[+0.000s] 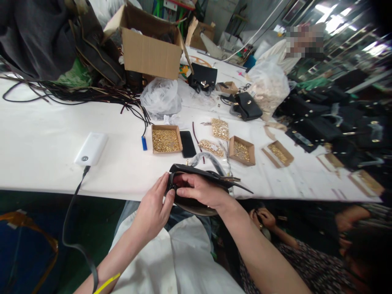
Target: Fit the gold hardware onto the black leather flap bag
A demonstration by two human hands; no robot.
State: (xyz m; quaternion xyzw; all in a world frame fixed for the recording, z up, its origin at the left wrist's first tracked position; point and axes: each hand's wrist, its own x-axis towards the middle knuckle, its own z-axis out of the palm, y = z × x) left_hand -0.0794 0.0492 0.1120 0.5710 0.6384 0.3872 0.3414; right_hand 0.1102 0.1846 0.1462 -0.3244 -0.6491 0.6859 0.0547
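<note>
Both hands hold a black purse [199,170], nearer the wearer than the black phone [187,143]; its long axis runs left to right; left hand [154,206] pinches the left end; right hand [202,190] curls closed over the middle.

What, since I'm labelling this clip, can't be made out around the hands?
Head view: inside of the black bag, covered by the right hand.
Head view: pile of dark bags at right, smeared by lens blur.
Head view: gold pieces in the open box, too small to identify.
</note>
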